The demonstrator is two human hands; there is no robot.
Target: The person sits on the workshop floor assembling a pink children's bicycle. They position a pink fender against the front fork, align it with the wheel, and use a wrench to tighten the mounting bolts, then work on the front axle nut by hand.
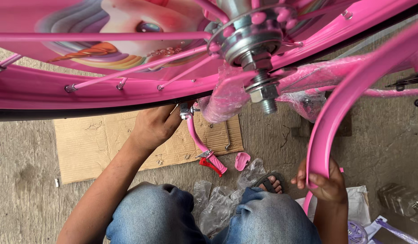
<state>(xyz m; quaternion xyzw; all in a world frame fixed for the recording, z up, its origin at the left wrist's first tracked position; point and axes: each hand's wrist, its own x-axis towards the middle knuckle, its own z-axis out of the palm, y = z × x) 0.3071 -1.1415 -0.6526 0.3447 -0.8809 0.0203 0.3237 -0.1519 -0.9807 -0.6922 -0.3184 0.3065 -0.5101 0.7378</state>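
Observation:
A pink child's bicycle hangs upside down over me, its wheel rim point(82, 88) and silver axle hub point(256, 43) filling the top of the view. My left hand point(155, 124) reaches under the tyre and grips a small metal fitting point(186, 111) at the top of a thin pink stay point(196, 138), which ends in a red bracket point(212, 165). My right hand point(324, 183) is closed around the lower end of a curved pink mudguard point(349, 97). My knees in blue jeans point(163, 214) are below.
A flattened cardboard sheet point(96, 144) lies on the concrete floor. On the floor are a small pink cap point(242, 160), crumpled clear plastic wrap point(215, 203), a sandalled foot point(272, 182), a purple training wheel point(357, 232) and a grey pedal point(401, 199).

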